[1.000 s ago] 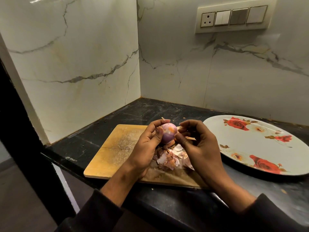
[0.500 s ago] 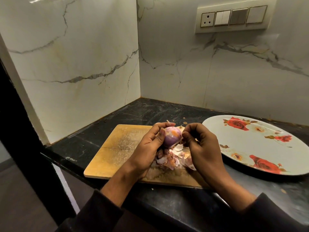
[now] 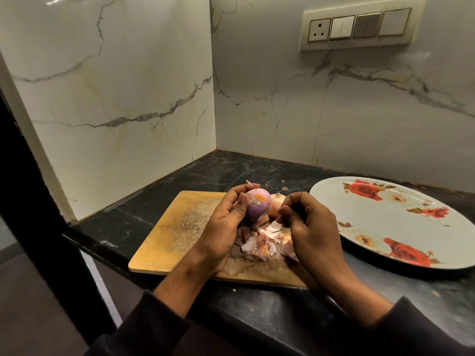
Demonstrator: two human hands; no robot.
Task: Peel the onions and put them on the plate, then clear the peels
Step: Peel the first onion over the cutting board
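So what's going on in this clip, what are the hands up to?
A person is peeling an onion over a wooden cutting board. The left hand grips the onion, while the right hand pinches at its skin. A pile of peels lies on the board. The floral plate beside it holds no onions yet.

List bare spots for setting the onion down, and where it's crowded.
Free: the plate, nothing on it; the cutting board left of the left hand; the countertop toward the wall corner. Crowded: board's right half, with the peels between both hands.
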